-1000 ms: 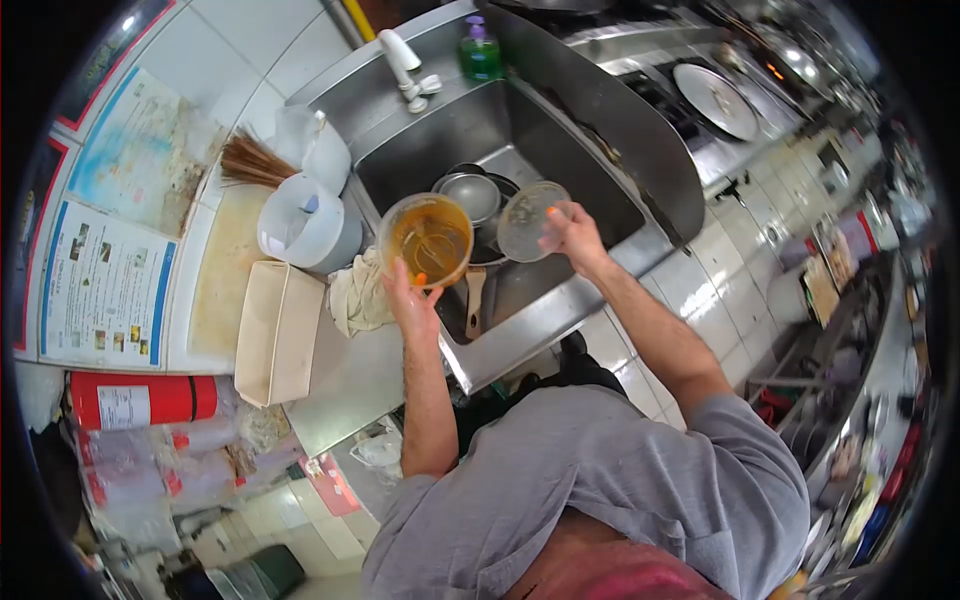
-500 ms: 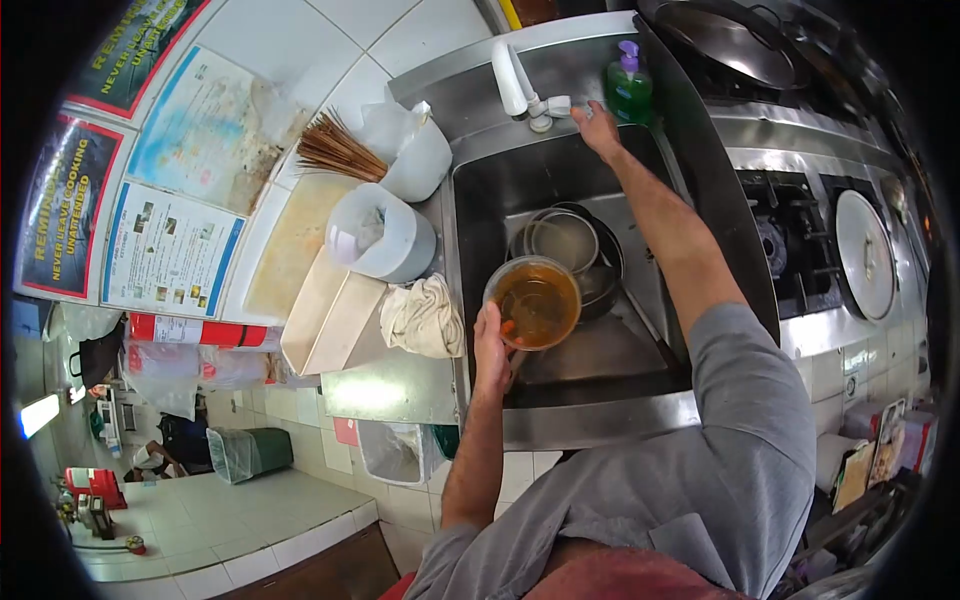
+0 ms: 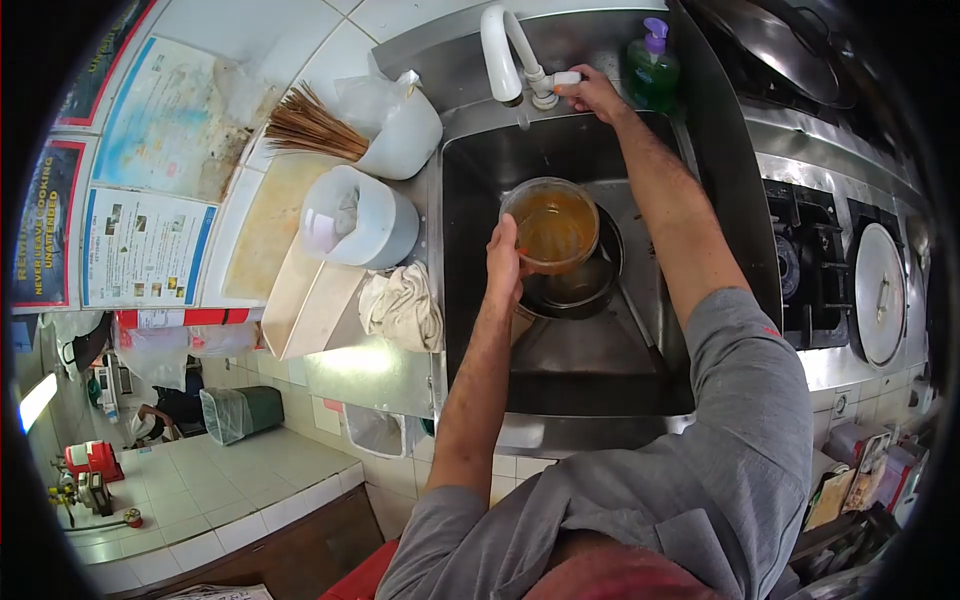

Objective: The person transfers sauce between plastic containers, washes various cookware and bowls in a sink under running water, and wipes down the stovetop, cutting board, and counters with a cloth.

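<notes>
My left hand grips the near-left side of a round clear plastic container, which has orange-brown liquid in it. I hold it above the sink, over a dark pan lying in the basin. At the back of the sink, my right hand is closed on the white lever of the faucet. A thin trace of water shows just below the spout. Close to the right hand stands a green soap bottle with a purple pump.
Left of the sink are a crumpled cloth, a white tub, another white container with thin brown sticks, and a beige bin. A gas stove and a round lid are to the right.
My left hand has moved the container farther back and right, nearer the faucet. My right hand stays at the lever, and a trace of water now appears below the spout.
</notes>
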Available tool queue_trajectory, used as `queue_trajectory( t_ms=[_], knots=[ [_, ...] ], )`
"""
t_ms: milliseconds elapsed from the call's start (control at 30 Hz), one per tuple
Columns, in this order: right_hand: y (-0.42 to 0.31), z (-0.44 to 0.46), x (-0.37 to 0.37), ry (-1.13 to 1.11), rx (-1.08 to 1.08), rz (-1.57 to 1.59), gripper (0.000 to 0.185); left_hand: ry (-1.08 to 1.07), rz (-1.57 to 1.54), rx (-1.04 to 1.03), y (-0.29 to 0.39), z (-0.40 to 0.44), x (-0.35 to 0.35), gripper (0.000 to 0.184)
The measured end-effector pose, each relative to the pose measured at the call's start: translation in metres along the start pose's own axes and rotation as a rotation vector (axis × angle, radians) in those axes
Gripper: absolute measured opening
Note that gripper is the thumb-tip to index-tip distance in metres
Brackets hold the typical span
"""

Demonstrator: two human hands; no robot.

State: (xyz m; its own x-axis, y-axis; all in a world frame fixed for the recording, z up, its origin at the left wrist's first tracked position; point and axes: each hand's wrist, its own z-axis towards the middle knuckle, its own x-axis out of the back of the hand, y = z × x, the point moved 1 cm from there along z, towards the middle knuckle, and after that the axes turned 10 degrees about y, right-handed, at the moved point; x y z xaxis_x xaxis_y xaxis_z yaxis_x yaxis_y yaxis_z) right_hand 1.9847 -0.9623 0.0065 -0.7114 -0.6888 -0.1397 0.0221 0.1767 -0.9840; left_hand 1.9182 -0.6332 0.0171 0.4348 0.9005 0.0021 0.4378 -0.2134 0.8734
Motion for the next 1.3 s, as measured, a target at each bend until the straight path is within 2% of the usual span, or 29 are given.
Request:
queue_trajectory(
  t_ms=[100,133,167,233,300,367,433,467,500,533,567,600,633,667,700,733,767,800,833,867,933,967,1000,1033,1067,1100,1167,1233,1300],
  knots=[
    [0.01,0.007,0.003,0.003,0.116,-0.192,0.049,-0.003,-0.001,0.065,-0.009,0.027,-0.01,0.064],
    [0.019,0.016,0.002,0.064,0.22,-0.289,0.055,-0.013,0.0,0.067,-0.02,0.043,-0.014,0.064],
    [0.025,0.02,0.001,0.126,0.325,-0.387,0.061,0.083,0.041,-0.005,-0.035,0.062,-0.017,0.06],
    [0.02,-0.003,-0.011,0.245,0.362,-0.447,0.062,0.167,0.08,-0.078,-0.043,0.077,-0.026,0.057],
    [0.013,-0.052,-0.029,0.602,0.545,-0.684,0.05,0.225,0.186,-0.162,-0.044,0.082,-0.033,0.054],
    [0.012,-0.109,-0.05,0.576,0.599,-0.522,0.036,0.233,0.179,-0.197,-0.045,0.092,-0.038,0.053],
    [0.038,-0.155,-0.06,0.246,0.387,-0.364,0.014,0.204,0.05,-0.234,-0.031,0.085,-0.039,0.047],
    [0.056,-0.176,-0.059,-0.036,0.284,-0.295,0.008,0.221,-0.011,-0.231,-0.022,0.081,-0.038,0.044],
    [0.075,-0.191,-0.059,-0.206,0.273,-0.375,0.011,0.241,-0.067,-0.221,-0.016,0.079,-0.033,0.042],
    [0.076,-0.202,-0.051,-0.551,0.106,-0.749,0.017,0.195,0.032,-0.267,-0.01,0.08,-0.027,0.041],
    [0.093,-0.199,-0.037,-0.539,0.093,-0.75,0.017,0.182,0.037,-0.258,-0.008,0.078,-0.024,0.041],
    [0.131,-0.185,-0.021,-0.477,0.211,-1.027,0.021,0.065,0.147,-0.309,-0.003,0.072,-0.024,0.043],
    [0.133,-0.186,-0.017,-0.445,0.268,-1.163,0.023,-0.05,0.253,-0.361,-0.002,0.068,-0.023,0.046],
    [0.134,-0.186,-0.013,-0.412,0.32,-1.3,0.025,0.168,0.492,-0.574,-0.017,0.073,-0.028,0.044],
    [0.094,-0.194,-0.01,-0.377,0.495,-1.54,0.03,0.047,0.381,-0.49,-0.018,0.077,-0.032,0.043],
    [0.062,-0.199,-0.011,-0.333,0.683,-1.779,0.037,0.062,0.401,-0.453,-0.014,0.074,-0.038,0.043],
    [0.051,-0.201,-0.017,-0.33,0.681,-1.785,0.037,0.077,0.416,-0.418,-0.009,0.071,-0.044,0.042],
    [0.048,-0.203,-0.024,-0.511,0.3,-1.757,0.038,0.072,0.409,-0.418,-0.01,0.071,-0.045,0.042],
    [0.046,-0.205,-0.027,-0.669,-0.082,-1.684,0.04,0.194,0.526,-0.568,-0.009,0.072,-0.046,0.041],
    [0.054,-0.201,-0.029,-0.661,-0.087,-1.689,0.04,0.319,0.642,-0.718,-0.008,0.072,-0.046,0.04],
    [0.074,-0.194,-0.035,-0.703,-0.309,-1.081,0.041,0.241,0.572,-0.648,-0.01,0.091,-0.03,0.044],
    [0.075,-0.199,-0.033,-0.693,-0.308,-1.083,0.041,0.172,0.507,-0.574,-0.012,0.1,-0.026,0.048],
    [0.056,-0.215,-0.031,-0.264,-0.088,-1.065,0.036,0.167,0.505,-0.58,-0.01,0.102,-0.026,0.048],
    [0.044,-0.225,-0.027,0.161,0.131,-1.01,0.031,0.149,0.331,-0.492,-0.008,0.104,-0.027,0.044],
    [0.071,-0.213,-0.013,0.503,0.497,-1.08,0.03,0.129,0.163,-0.397,-0.009,0.104,-0.027,0.041],
    [0.073,-0.208,-0.008,0.509,0.496,-1.082,0.03,0.108,-0.006,-0.301,-0.01,0.105,-0.028,0.038],
    [0.094,-0.205,0.0,0.341,-0.48,-0.163,0.03,0.05,0.12,-0.372,-0.015,0.107,-0.037,0.043],
    [0.098,-0.213,0.003,0.435,-0.43,-0.141,0.03,-0.16,0.331,-0.423,-0.001,0.086,-0.049,0.042],
    [0.103,-0.208,0.02,0.439,-0.355,-0.147,0.031,-0.209,0.216,-0.343,-0.007,0.089,-0.044,0.044]
  ],
)
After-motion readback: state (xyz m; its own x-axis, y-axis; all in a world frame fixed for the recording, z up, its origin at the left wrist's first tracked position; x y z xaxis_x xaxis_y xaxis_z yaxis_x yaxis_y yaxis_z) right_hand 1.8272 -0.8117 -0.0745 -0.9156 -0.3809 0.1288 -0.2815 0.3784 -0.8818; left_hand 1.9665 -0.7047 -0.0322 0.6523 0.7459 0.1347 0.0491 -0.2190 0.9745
